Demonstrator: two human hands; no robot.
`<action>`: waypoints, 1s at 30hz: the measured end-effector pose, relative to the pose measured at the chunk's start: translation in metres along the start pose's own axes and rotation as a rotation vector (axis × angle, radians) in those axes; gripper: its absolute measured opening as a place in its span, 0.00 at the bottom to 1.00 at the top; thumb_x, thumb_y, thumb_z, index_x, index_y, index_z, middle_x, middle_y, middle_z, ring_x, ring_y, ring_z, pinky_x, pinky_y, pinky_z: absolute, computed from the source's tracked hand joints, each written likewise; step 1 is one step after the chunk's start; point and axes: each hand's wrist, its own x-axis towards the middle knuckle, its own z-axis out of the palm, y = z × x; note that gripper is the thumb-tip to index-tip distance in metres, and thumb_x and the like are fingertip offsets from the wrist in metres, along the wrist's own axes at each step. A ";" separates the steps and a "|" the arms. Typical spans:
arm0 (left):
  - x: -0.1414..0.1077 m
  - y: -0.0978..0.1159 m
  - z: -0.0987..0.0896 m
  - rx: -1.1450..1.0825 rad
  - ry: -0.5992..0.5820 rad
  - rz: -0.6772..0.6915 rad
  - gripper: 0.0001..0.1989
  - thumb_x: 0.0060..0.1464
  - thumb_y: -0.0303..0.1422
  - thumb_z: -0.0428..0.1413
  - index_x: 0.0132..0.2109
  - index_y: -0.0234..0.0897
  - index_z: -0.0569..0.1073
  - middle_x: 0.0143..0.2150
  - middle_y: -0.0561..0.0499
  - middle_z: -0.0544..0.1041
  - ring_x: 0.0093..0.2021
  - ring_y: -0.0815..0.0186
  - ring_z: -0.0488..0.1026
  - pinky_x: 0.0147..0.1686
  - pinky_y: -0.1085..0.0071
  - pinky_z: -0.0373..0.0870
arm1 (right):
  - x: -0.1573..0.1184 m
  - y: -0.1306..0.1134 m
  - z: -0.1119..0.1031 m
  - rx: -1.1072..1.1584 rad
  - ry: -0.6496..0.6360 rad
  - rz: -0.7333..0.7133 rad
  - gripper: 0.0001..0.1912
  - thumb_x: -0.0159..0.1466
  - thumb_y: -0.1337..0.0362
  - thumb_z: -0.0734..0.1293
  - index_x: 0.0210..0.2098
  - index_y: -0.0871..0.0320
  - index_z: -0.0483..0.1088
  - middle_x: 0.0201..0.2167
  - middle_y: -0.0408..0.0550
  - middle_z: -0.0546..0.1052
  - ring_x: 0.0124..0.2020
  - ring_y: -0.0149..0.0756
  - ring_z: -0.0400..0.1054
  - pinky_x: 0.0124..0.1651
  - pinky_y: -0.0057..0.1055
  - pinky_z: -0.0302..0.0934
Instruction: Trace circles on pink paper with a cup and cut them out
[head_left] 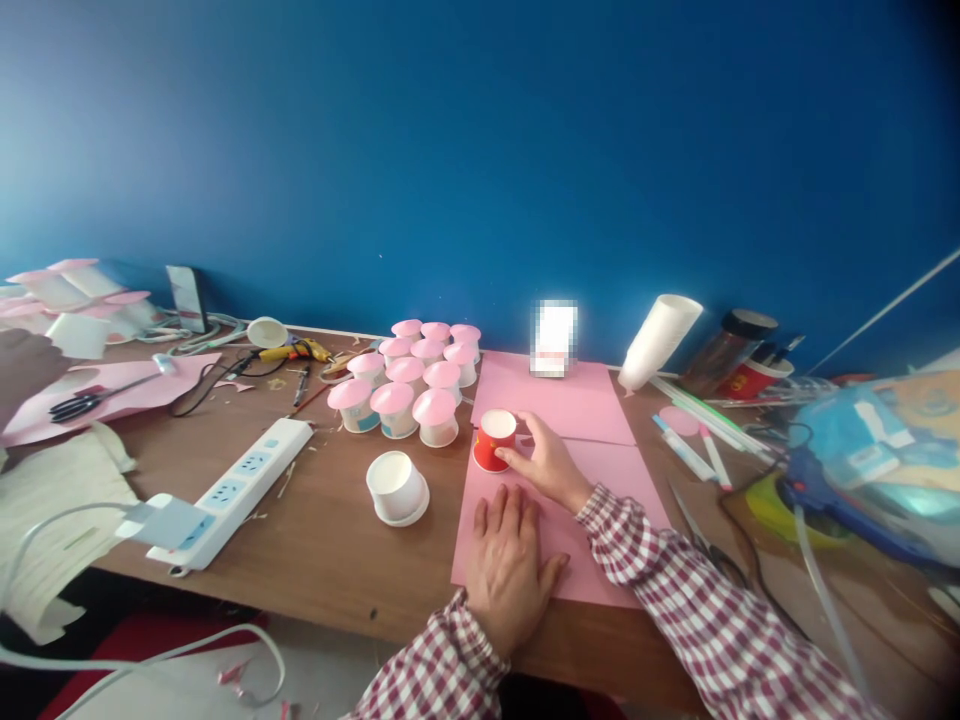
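A red paper cup point(495, 450) stands upside down on the front sheet of pink paper point(600, 545), its pale base facing up. My right hand point(545, 460) grips the cup from its right side, fingers behind it and thumb in front. Just below the cup, my left hand point(510, 565) lies flat on the pink paper with its fingers apart and holds nothing. To the left stands a white upturned cup point(394, 485) on the bare wood. Behind it are several white cups topped with pink paper discs point(405, 370).
A white power strip point(240, 490) lies at the left. At the far left a person's hand point(26, 365) is near more pink-topped cups. A leaning stack of white cups point(660, 340), a pink disc point(679, 420), scissors point(697, 525) and a plastic bag point(885, 460) are at the right.
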 end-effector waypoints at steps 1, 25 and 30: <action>0.000 0.000 0.000 -0.001 -0.004 0.001 0.30 0.56 0.47 0.47 0.61 0.32 0.62 0.63 0.38 0.60 0.65 0.51 0.52 0.61 0.49 0.51 | 0.000 0.001 0.000 0.030 -0.018 0.009 0.23 0.56 0.64 0.68 0.51 0.56 0.61 0.50 0.52 0.71 0.49 0.40 0.68 0.51 0.40 0.65; 0.000 -0.008 -0.046 -0.090 -0.016 0.093 0.27 0.59 0.40 0.46 0.63 0.35 0.57 0.64 0.42 0.60 0.64 0.52 0.55 0.59 0.49 0.57 | -0.004 0.008 0.004 0.210 -0.081 0.072 0.23 0.58 0.65 0.67 0.52 0.54 0.61 0.50 0.50 0.71 0.47 0.39 0.69 0.50 0.39 0.66; 0.032 -0.016 -0.049 -0.027 0.158 0.062 0.29 0.58 0.35 0.47 0.65 0.32 0.52 0.67 0.39 0.50 0.67 0.50 0.43 0.61 0.47 0.53 | -0.002 0.010 0.004 0.181 -0.048 0.053 0.23 0.58 0.65 0.66 0.52 0.54 0.62 0.50 0.50 0.71 0.49 0.42 0.68 0.49 0.39 0.66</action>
